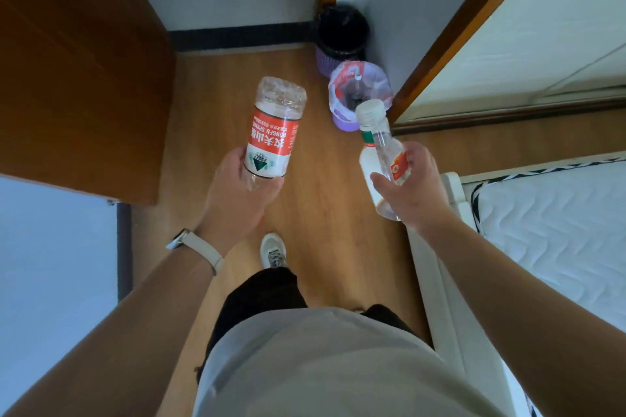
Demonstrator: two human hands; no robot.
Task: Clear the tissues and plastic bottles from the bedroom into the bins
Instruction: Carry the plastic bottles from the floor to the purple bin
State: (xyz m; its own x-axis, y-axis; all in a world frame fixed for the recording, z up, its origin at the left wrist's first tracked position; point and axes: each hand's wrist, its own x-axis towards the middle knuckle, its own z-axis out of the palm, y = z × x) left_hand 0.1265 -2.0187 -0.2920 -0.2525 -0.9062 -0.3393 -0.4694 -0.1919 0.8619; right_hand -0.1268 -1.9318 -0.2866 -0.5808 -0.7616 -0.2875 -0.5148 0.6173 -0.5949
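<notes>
Left hand (237, 193) clamps the red-labelled water bottle (272, 132), right hand (411, 184) the clear bottle (382, 152); a careless toss could miss the clear-lined bin (355, 91) by the wall corner.

Red-label bottle (273, 132) inverted; white-capped bottle (381, 149) tilted; two purple bins (342, 59), nearer probably holding bottles.

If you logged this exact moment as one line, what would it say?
left hand: holds red-label bottle | right hand: holds clear bottle | two bins ahead: black-lined, clear-lined
</notes>
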